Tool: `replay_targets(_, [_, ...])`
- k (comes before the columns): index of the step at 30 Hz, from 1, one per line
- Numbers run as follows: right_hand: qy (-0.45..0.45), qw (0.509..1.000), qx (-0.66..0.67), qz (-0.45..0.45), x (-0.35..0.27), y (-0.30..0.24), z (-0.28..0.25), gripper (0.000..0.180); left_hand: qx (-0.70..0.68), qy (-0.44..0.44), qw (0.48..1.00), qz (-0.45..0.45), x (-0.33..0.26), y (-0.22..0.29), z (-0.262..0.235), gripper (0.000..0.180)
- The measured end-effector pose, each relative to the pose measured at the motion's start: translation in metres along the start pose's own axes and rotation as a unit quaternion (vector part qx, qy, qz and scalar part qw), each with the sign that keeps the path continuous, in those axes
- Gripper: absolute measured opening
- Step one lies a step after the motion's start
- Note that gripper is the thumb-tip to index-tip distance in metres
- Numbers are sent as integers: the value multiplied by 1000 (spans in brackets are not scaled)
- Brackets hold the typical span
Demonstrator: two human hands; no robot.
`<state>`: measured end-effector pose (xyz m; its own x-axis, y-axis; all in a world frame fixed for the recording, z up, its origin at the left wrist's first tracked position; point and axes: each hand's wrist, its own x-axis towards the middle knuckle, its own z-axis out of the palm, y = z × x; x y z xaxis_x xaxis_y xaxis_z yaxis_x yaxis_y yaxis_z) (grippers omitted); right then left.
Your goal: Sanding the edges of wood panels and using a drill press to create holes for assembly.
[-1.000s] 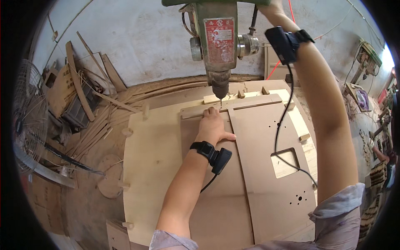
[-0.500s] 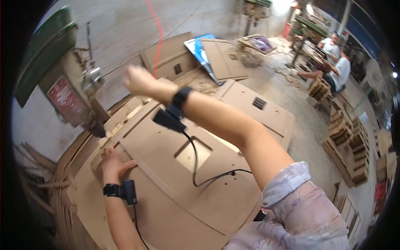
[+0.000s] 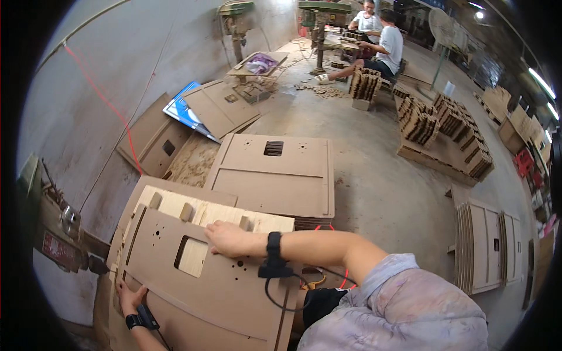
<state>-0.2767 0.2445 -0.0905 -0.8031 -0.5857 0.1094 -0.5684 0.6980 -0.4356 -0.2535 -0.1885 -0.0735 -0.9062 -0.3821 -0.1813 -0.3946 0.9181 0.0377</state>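
Here the brown panel [image 3: 205,286] lies under the wide-spread left grip [image 3: 130,298] and right grip [image 3: 227,238], its hold unclear.

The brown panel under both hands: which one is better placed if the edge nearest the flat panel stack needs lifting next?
Probably the right hand: it is at that edge of the brown panel, beside the cutout. The left hand is at another edge, near the drill chuck.
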Motion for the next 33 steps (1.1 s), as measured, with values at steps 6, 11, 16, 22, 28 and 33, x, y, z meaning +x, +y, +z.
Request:
replay_targets(6, [-77,994,-29,70,13,-22,-2,55,-22,22,999,-29,-4,-11,13,103])
replay_targets(11, [-20,997,-52,46,11,-21,7,57,-10,-13,999,42,-79,0,-3,90])
replay_targets(16, [-24,996,-63,54,10,-22,4,59,-50,0,987,154,-208,-34,23,79])
replay_targets(22, [-20,995,-50,84,13,-30,6,52,66,-26,988,136,-399,36,19,62])
replay_targets(28, [-35,993,-67,86,10,-29,0,52,-193,-19,980,-54,-455,73,37,69])
replay_targets(33, [-37,993,-38,108,7,-23,-8,53,-137,2,989,-47,-464,77,47,70])
